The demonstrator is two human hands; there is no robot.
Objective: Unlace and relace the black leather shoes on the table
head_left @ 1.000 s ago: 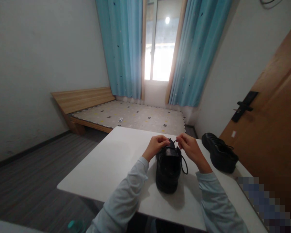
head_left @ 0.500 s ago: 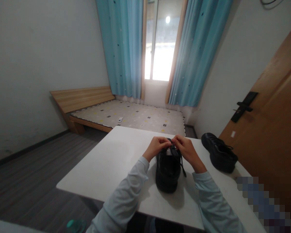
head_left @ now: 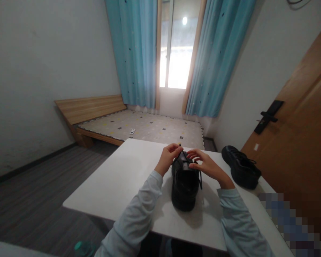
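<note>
Black shoe [head_left: 185,185] at mid-table, heel toward the near edge of the white table [head_left: 123,178]; one of two shoes, second shoe [head_left: 240,167] near the right edge, well apart. Left hand [head_left: 169,157] pinching a lace end at the tongue, fingers closed. Right hand [head_left: 206,166] over the laces, fingers spread and loose. Broad bare tabletop at left; less room at right.

The table [head_left: 117,178] lay bare left of the shoe [head_left: 184,185], giving wide passage. On the right, a second shoe [head_left: 240,171] blocked the far corner, with a gap between the two shoes.
</note>
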